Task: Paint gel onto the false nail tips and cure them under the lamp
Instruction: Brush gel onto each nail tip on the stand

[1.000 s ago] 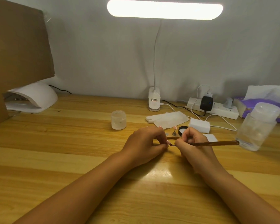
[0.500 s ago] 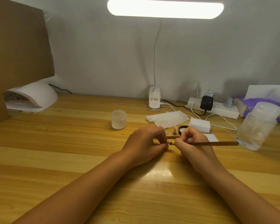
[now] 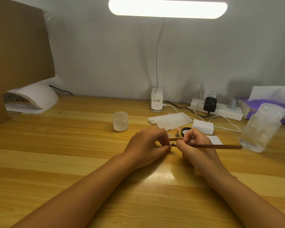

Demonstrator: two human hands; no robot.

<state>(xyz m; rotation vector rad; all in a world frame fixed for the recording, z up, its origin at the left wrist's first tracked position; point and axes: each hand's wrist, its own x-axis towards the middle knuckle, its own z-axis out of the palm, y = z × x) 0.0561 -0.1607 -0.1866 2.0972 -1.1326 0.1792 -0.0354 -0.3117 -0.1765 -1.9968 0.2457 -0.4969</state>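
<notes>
Left hand: the left hand (image 3: 146,145) rested on the wooden desk (image 3: 72,153), fingers curled and pinched at the tips around something small; what it gripped was too small to make out, though it looked like a nail tip on its holder.
Right hand: the right hand (image 3: 194,145) was closed around the brush (image 3: 220,146) in a pen-like hold, fingertips near the bristle end.
Brush: its brown handle ran out to the right of the grip, roughly level, ending just short of the clear bottle (image 3: 262,129); its working end pointed left and met the left hand's pinch.
Nail tip: a pinkish nail tip (image 3: 177,129) stood on a small stand (image 3: 176,134) just beyond the two grips, between the hands and slightly farther from the person.
Gel pot: a small open black pot (image 3: 185,130) sat just behind the right hand's knuckles.
Curing lamp: the white curing lamp (image 3: 34,97) sat far to the left of both grips, at the desk's back edge, well apart from the hands.
Frosted jar: a frosted jar (image 3: 120,121) stood beyond and to the left of the left hand.
Wipes: white wipes (image 3: 169,120) lay behind the hands, with a white block (image 3: 202,126) beyond the right hand.
Desk light: the desk light (image 3: 168,8) glowed overhead.
</notes>
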